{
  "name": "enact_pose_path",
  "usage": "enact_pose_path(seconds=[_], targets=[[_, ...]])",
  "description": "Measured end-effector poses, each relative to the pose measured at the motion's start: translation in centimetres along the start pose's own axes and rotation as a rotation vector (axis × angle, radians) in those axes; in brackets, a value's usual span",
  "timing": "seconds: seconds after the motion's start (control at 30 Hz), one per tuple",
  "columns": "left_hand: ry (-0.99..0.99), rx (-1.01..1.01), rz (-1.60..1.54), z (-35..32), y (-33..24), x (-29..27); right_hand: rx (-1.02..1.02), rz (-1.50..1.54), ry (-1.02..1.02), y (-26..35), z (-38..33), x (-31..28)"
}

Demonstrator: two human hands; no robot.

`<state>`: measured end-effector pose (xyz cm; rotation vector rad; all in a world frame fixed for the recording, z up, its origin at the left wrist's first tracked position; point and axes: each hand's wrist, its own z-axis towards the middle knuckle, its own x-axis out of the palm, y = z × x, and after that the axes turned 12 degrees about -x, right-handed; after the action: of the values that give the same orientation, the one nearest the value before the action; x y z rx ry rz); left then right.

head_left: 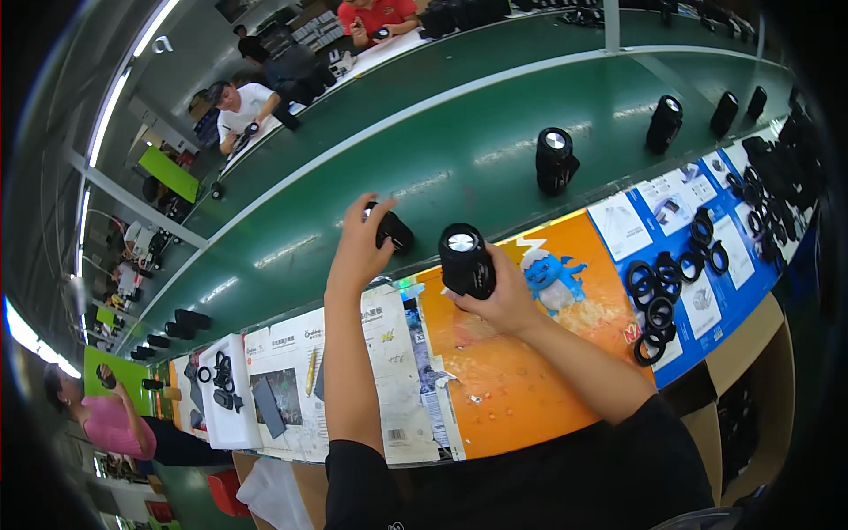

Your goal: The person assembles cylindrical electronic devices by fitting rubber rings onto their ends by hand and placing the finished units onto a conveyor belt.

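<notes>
My right hand [505, 296] is wrapped round a black cylindrical speaker [466, 265], held upright above the orange board with its round silver end facing up. My left hand [358, 243] reaches over the near edge of the green conveyor belt [477, 190]. Its fingers and thumb curl round a second black cylindrical speaker [397, 233], which leans over; part of its top is hidden behind the fingers. Another such speaker [555, 161] stands on the belt to the right, apart from both hands.
More speakers stand at the right [664, 124], and several dark cylinders lie at the far left [192, 319]. Black rings [661, 312] lie on the blue board [733, 327]. A white foam tray [238, 424] holds black parts. Co-workers sit across the belt and at the left. Cardboard boxes [751, 371] stand below right.
</notes>
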<state>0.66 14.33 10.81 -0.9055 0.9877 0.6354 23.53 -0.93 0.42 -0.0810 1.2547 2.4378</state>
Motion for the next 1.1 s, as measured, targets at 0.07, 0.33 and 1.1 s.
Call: enact_pose_path(seconds=[0.07,0.33,1.1], targets=[[-0.388,0.115,0.153,-1.1,-2.1,0.3,0.009,0.03,-0.016,-0.4,-0.3,0.0],[-0.206,-0.194,-1.302,-11.9,-8.1,7.8,-0.266,0.139,0.326,1.3,-0.8,-1.3],[-0.532,-0.641,-1.827,-13.9,-7.3,9.1,-0.123,-0.144,0.403,5.3,-3.3,1.3]])
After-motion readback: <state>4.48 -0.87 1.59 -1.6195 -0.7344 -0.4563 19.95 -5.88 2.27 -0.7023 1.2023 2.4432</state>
